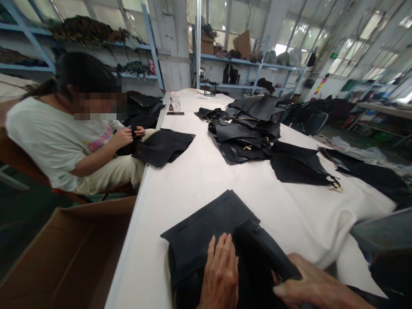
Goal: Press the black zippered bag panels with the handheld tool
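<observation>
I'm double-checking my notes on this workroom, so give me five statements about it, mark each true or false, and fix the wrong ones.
1. The left hand rests on a black leather-look panel. True.
2. The right hand lies open, touching nothing. False: the right hand grips a folded black flap.
3. A seated co-worker is on the left side of the white table. True.
4. The large cardboard box stands on the white table. False: the large cardboard box is beside the white table, lower than its top.
5. Gold-toned hardware shows on the pile of black pieces. True.
</observation>
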Available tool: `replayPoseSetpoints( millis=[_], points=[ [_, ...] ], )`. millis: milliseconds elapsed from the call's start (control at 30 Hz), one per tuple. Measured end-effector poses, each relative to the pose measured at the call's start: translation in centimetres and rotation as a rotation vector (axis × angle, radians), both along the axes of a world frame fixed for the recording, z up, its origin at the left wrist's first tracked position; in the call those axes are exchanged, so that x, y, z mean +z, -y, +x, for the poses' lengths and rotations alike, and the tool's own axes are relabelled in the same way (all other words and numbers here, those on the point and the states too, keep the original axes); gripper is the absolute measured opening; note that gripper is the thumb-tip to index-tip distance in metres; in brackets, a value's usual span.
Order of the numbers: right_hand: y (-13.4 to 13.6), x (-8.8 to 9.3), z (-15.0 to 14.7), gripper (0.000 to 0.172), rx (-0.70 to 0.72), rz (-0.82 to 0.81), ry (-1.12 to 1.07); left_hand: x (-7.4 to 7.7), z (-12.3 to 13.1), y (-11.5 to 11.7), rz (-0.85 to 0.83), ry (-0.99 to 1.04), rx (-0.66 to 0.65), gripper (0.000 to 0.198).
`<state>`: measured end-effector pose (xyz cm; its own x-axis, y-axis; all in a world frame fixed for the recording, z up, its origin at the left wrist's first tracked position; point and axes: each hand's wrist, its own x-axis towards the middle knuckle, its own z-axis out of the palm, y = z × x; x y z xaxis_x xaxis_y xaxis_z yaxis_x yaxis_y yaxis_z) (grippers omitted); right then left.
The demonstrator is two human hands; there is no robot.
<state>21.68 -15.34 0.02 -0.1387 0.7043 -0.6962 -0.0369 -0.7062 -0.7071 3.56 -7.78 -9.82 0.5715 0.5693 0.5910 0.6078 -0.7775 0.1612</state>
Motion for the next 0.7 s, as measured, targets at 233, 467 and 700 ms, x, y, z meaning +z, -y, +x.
replayPoseSetpoints(
  millis=[233, 467, 700],
  points=[
    [-2.1, 0.3, -0.5, 0.032, -0.090, -0.037, 0.051, -0.9, 0.3, -0.1, -0.046, 0.117, 0.032, 0.035],
    [-5.2, 3.9, 0.4, 0.029, -0.214, 0.069, 0.324, -1.1, -0.2, -0.1, -0.076, 0.088, 0.019, 0.038],
    [-2.1, 5.6, 1.1, 0.032, -0.224, 0.147, 0.329, -1.6, 0.3, -0.1, -0.078, 0.073, 0.122, 0.034]
  ],
)
